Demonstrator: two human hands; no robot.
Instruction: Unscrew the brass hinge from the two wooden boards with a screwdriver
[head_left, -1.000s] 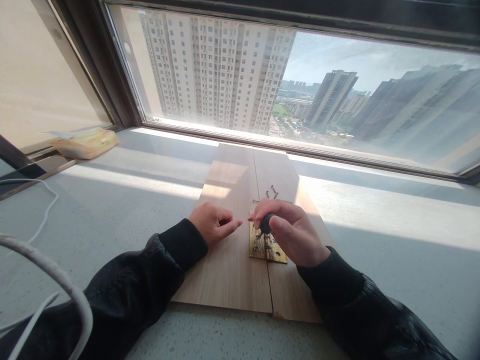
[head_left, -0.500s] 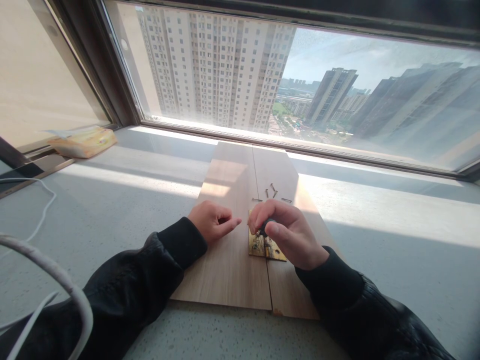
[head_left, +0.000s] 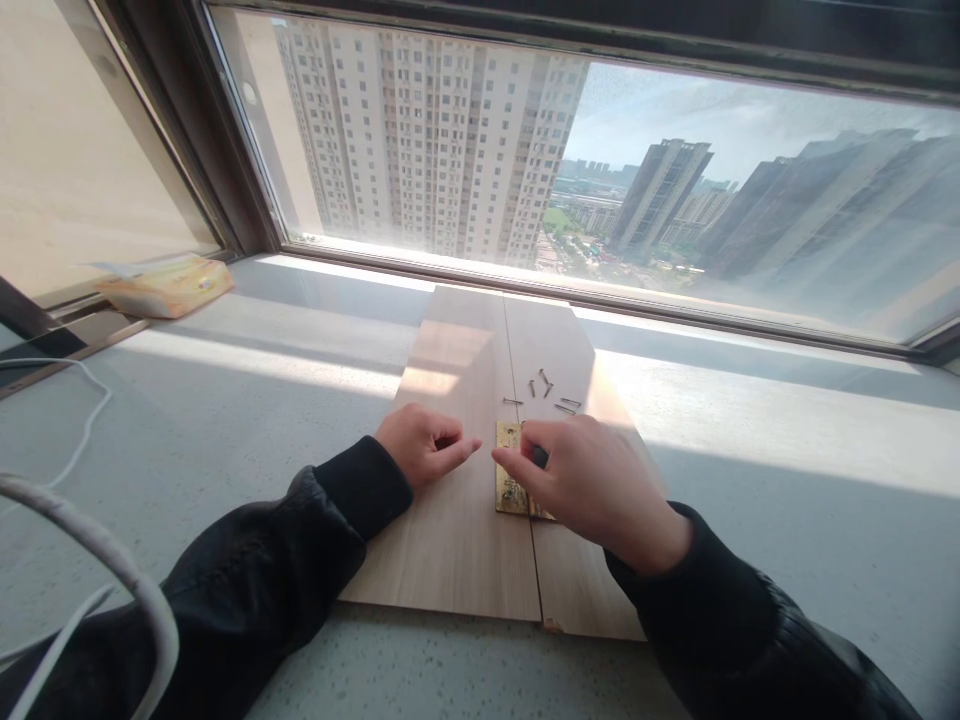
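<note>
A brass hinge (head_left: 510, 490) lies opened flat across the seam between two pale wooden boards. My right hand (head_left: 600, 480) is over its right leaf, fingers wrapped round the dark handle (head_left: 539, 456) of what looks like a short screwdriver. The tool's lower part is hidden by the hand. One screw head (head_left: 509, 494) shows at the near end of the hinge's left leaf. My left hand (head_left: 424, 445) rests on the left board (head_left: 450, 560), left of the hinge. Its fingers are curled, its thumb points to the hinge, and nothing shows in it.
Several loose screws (head_left: 542, 378) lie beyond the hinge, mostly on the right board (head_left: 585, 610). The boards rest on a speckled pale sill (head_left: 765, 480) below a window. A tissue pack (head_left: 169, 287) sits at the far left. White cables (head_left: 142, 580) loop at the lower left.
My right hand has turned over, its back now upward, and covers more of the hinge's right leaf. Another loose screw beside it has come into view. My left hand has stayed put.
</note>
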